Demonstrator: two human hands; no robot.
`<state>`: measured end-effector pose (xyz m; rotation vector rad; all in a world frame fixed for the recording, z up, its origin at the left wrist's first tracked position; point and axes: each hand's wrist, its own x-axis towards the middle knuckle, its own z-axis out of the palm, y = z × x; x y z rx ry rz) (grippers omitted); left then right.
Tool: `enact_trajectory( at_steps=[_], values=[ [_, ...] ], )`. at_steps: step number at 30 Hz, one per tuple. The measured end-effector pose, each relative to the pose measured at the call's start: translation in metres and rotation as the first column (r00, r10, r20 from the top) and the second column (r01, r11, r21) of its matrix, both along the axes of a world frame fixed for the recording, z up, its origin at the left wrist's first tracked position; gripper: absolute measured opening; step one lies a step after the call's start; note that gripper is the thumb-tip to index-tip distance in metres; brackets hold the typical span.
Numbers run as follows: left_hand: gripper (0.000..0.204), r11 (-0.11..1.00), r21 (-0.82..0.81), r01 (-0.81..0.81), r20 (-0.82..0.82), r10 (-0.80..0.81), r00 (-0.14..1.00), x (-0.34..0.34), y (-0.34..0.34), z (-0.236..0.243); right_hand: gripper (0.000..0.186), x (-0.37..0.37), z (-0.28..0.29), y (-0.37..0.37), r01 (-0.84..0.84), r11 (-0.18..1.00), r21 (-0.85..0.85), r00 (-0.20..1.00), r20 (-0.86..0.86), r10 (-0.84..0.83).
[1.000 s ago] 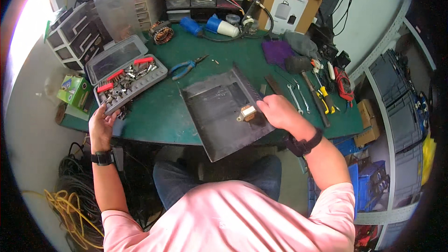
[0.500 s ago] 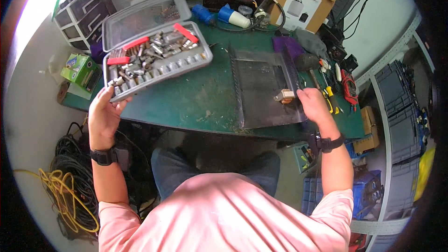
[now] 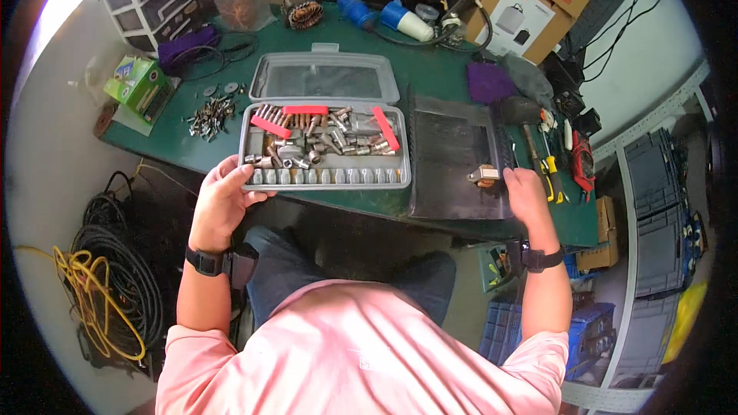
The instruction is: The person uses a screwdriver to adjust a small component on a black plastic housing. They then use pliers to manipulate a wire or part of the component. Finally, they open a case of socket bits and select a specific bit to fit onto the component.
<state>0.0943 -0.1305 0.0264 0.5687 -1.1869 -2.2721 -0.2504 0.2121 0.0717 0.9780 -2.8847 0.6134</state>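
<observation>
Socket case [image 3: 324,146], open on the table [image 3: 430,69] edge, left hand [image 3: 223,204] gripping its front-left corner, right hand [image 3: 526,194] closed on the tray [image 3: 453,161]; judged heavy, rigid, loose bits—hold level at both ends.

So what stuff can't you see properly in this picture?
Head view only:
- Bits in the grey case: too small to tell each kind.
- Right hand fingertips: hidden behind the hand itself, so its grip on the small part is unclear.
- Dark tray front edge: bent by the lens.
- Table far side: cut off by the picture's rim.
- Left hand palm: hidden under the case.
</observation>
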Motion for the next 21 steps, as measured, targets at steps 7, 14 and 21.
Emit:
enact_trajectory(
  at_steps=[7,14,21],
  values=[
    [0.033,1.0,-0.017,-0.005,0.086,0.007,0.996,0.005,0.001,-0.01,0.04,-0.007,-0.003,-0.009,-0.003,0.999,0.04,0.996,0.087,0.0],
    [0.041,0.997,-0.067,0.042,0.208,-0.027,0.978,0.005,-0.005,-0.008,0.041,-0.011,0.005,-0.01,-0.06,0.996,0.061,0.983,0.175,0.048],
    [0.043,0.968,-0.214,0.132,0.496,-0.009,0.868,0.007,-0.007,0.012,0.031,0.008,0.044,-0.009,0.044,0.998,-0.041,0.941,0.338,-0.028]
  ],
)
